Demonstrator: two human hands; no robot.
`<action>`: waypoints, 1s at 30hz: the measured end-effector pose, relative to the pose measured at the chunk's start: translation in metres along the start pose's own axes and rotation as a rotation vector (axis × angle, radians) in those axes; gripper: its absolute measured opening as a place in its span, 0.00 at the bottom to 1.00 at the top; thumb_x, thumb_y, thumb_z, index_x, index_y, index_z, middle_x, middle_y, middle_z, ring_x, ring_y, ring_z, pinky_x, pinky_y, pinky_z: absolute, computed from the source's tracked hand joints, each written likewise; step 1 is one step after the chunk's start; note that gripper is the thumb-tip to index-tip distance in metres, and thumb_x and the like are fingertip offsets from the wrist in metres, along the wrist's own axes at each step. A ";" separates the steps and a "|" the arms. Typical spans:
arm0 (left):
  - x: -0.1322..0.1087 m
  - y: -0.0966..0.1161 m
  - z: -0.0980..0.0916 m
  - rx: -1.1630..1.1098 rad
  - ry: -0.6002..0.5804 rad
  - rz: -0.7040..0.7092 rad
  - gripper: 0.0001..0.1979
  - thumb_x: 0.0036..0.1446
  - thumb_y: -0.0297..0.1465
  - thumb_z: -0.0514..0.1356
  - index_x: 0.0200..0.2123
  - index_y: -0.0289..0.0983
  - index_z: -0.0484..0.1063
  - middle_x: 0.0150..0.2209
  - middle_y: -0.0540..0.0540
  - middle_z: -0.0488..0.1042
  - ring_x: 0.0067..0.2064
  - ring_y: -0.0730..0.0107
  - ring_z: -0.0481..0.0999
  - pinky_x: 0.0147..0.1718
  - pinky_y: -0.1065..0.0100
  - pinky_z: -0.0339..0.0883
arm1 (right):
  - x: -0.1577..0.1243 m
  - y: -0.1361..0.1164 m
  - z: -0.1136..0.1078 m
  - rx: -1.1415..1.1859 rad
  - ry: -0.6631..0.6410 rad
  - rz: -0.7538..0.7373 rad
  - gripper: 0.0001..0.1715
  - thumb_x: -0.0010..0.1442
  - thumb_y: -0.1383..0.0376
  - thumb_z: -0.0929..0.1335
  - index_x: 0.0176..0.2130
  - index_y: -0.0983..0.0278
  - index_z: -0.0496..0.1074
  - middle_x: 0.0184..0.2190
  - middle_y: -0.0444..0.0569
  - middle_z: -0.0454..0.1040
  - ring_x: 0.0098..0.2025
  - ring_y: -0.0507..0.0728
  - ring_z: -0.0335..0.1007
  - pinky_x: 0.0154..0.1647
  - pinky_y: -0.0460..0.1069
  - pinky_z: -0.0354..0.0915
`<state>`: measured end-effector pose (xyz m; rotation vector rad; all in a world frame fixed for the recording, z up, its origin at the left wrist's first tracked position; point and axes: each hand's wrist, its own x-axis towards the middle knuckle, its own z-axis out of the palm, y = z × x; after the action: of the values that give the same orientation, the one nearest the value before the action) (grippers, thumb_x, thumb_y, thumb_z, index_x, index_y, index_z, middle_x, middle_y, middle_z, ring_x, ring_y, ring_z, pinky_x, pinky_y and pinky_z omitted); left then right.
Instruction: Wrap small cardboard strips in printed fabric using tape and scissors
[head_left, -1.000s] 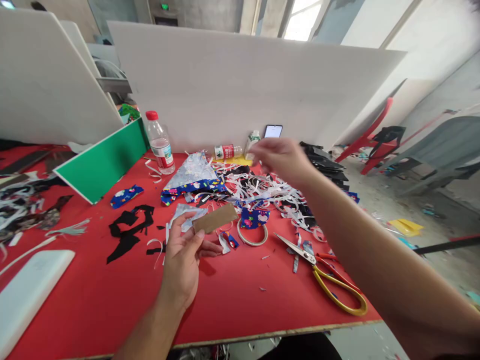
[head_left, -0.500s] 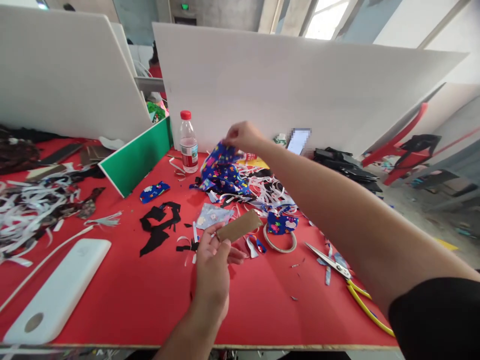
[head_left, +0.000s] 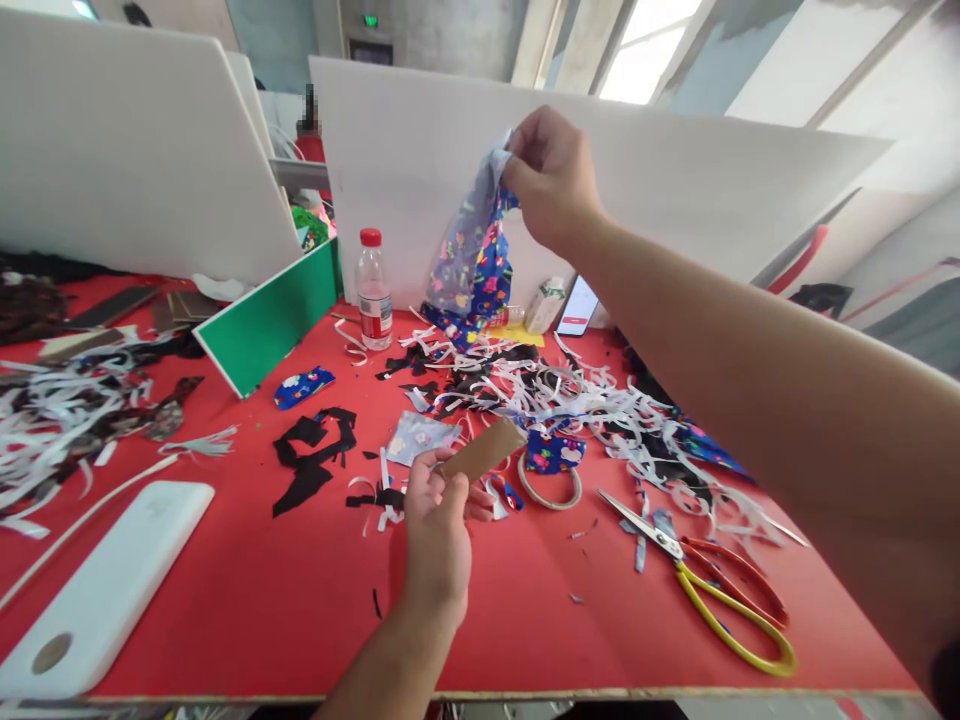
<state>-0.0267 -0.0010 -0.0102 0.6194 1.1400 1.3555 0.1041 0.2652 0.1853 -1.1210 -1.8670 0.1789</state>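
Observation:
My right hand (head_left: 553, 178) is raised in front of the white partition, its fingers pinched on a blue printed fabric piece (head_left: 487, 260). The cloth hangs down from the fingers, and its paler back side shows on the left. Lower down, my left hand (head_left: 439, 540) holds a flat brown strip (head_left: 484, 450), perhaps card, between thumb and fingers. Beyond that strip lie a pale printed scrap (head_left: 421, 437) and a ring (head_left: 551, 500) with a small blue printed piece (head_left: 555, 452) lying over its upper edge. Scissors (head_left: 679, 550) with one yellow and one red handle rest open on the right.
White and black trimmings (head_left: 592, 400) spread over the red table (head_left: 300, 600). A water bottle (head_left: 375, 290) stands near the partition (head_left: 405, 130). A green board (head_left: 270, 320) leans at left. A phone (head_left: 577, 307) and a carton (head_left: 545, 305) stand behind. A white power bank (head_left: 112, 590) lies front left.
My right hand has lifted the blue fabric up off the trimmings and moved slightly right. My left hand keeps the brown strip in nearly the same place.

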 end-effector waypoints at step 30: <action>0.005 0.029 -0.009 0.498 -0.349 0.258 0.41 0.56 0.46 0.72 0.66 0.40 0.59 0.31 0.52 0.76 0.27 0.68 0.73 0.30 0.67 0.66 | -0.056 -0.069 -0.147 -0.668 0.013 -0.136 0.25 0.64 0.54 0.72 0.49 0.72 0.77 0.45 0.49 0.80 0.44 0.55 0.71 0.44 0.50 0.61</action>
<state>-0.0481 0.0066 0.0104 1.3470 1.1367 1.1116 0.1822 0.1374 0.2701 -1.4106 -2.0399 -0.5688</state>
